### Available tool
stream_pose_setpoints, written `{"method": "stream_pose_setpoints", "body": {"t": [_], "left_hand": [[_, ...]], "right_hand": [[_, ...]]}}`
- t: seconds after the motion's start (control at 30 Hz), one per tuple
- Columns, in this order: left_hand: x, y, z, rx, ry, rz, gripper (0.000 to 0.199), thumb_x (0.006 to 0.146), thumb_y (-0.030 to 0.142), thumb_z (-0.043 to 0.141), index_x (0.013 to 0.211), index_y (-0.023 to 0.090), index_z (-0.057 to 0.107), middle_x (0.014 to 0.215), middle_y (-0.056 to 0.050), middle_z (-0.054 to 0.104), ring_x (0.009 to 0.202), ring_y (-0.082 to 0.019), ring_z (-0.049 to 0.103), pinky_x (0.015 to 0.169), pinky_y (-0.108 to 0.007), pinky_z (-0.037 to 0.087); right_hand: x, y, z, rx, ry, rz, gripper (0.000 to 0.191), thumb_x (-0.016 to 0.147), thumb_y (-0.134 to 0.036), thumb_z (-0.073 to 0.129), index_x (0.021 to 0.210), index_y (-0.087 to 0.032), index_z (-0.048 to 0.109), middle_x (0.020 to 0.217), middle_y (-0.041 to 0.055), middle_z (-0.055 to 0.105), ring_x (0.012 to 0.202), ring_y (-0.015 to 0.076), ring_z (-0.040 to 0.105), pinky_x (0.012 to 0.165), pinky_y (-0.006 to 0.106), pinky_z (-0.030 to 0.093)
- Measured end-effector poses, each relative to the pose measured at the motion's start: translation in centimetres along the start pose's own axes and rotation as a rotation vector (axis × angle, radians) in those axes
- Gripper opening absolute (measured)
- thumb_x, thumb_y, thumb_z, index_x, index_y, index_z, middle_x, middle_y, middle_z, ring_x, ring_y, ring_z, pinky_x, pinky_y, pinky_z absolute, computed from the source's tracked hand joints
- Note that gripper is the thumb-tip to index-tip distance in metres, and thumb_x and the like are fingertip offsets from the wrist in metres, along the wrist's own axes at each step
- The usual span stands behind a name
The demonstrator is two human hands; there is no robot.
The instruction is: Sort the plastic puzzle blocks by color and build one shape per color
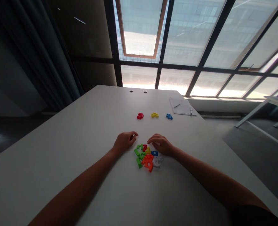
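Observation:
A mixed cluster of plastic pieces lies on the white table between my forearms: green pieces on its left, orange ones in the middle, white ones on its right, with a red, a yellow and a blue piece along the top. My left hand rests up and left of the cluster, fingers curled with a gap at the thumb; whether it holds anything is unclear. My right hand is over the cluster's upper right edge, fingers apart and nothing visible in them.
Farther up the white table sit small groups of red, yellow and blue pieces in a row. Papers with pens lie at the back right. Windows stand beyond the far edge.

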State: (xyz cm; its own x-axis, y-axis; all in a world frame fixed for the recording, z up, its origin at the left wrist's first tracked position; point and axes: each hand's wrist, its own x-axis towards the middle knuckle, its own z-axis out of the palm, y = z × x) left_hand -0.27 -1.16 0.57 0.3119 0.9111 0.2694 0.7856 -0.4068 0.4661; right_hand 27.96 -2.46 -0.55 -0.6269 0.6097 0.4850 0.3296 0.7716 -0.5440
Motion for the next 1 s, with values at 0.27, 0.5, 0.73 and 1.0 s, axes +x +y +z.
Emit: {"method": "stream_pose_setpoints", "body": {"t": [0.27,0.5,0.73,1.0], "left_hand": [[-0.1,-0.2,0.1,0.033,0.007,0.035,0.029,0.095,0.031,0.057,0.109,0.026,0.082,0.080,-0.002,0.077,0.069,-0.018,0.067,0.072,-0.029,0.046],[0.1,-0.2,0.1,0.025,0.023,-0.007,0.029,0.096,0.031,0.057,0.110,0.026,0.082,0.081,-0.002,0.077,0.069,-0.018,0.067,0.071,-0.029,0.044],[0.4,-0.3,0.1,-0.031,0.088,-0.068,0.028,0.096,0.033,0.057,0.108,0.026,0.081,0.076,-0.001,0.075,0.069,-0.019,0.067,0.069,-0.030,0.045],[1.9,0.1,-0.5,0.012,0.035,-0.010,0.028,0.095,0.026,0.063,0.121,0.025,0.073,0.101,-0.002,0.076,0.085,-0.018,0.071,0.079,-0.028,0.053]], "right_hand": [[0.4,-1.0,-0.1,-0.005,-0.100,-0.037,0.037,0.101,-0.011,0.054,0.120,-0.029,0.080,0.123,0.0073,0.079,0.116,0.0232,0.067,0.104,0.044,0.054],[1.5,1.1,-0.6,-0.273,-0.051,0.083,0.029,0.100,-0.015,0.062,0.121,-0.026,0.079,0.117,0.0087,0.080,0.113,0.0256,0.069,0.102,0.045,0.051],[4.6,3.2,0.4,-0.401,-0.011,0.183,0.024,0.099,-0.015,0.064,0.115,-0.022,0.080,0.114,0.0114,0.080,0.112,0.0282,0.068,0.101,0.048,0.049],[4.8,2.9,2.8,-0.291,0.113,0.163,0.045,0.096,-0.008,0.062,0.139,-0.021,0.067,0.103,0.0075,0.081,0.103,0.0239,0.069,0.101,0.043,0.048]]}}
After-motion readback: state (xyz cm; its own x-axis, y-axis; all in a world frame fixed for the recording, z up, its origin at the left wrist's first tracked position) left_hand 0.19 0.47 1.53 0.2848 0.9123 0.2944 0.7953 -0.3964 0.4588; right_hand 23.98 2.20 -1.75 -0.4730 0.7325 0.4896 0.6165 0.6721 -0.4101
